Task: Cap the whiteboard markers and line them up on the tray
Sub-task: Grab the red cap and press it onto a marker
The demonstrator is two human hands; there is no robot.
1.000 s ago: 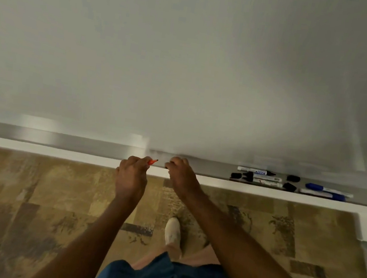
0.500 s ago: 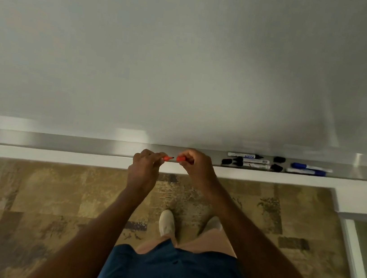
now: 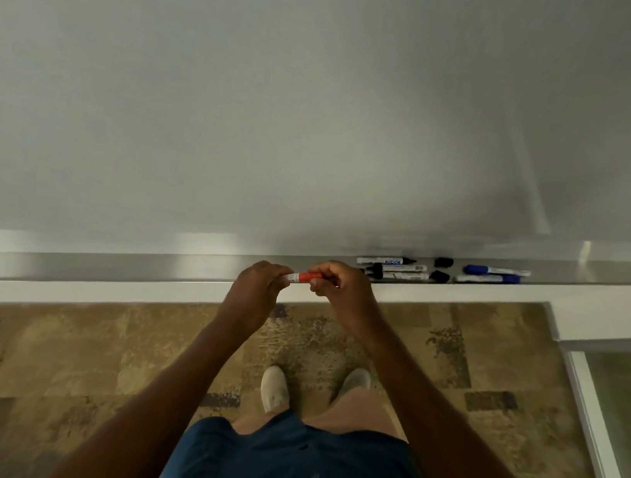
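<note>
A red whiteboard marker (image 3: pixel 302 277) lies level between both hands, just in front of the metal tray (image 3: pixel 98 269). My left hand (image 3: pixel 258 291) grips its white barrel. My right hand (image 3: pixel 339 288) pinches the red cap end, and the cap sits against the barrel. On the tray to the right lie two black markers (image 3: pixel 386 259) (image 3: pixel 398 271), two loose black caps (image 3: pixel 443 262) (image 3: pixel 439 276) and two blue markers (image 3: pixel 496 271) (image 3: pixel 488 279).
The whiteboard (image 3: pixel 325 98) fills the upper view. A white ledge (image 3: pixel 55 293) runs under the tray. Patterned carpet (image 3: pixel 45 363) and my two feet lie below. A glass panel with a white frame (image 3: pixel 601 441) stands at the right.
My hands came together: the right hand brought the red cap onto the marker held by the left. The view shifted left, so the markers on the tray sit further right and higher.
</note>
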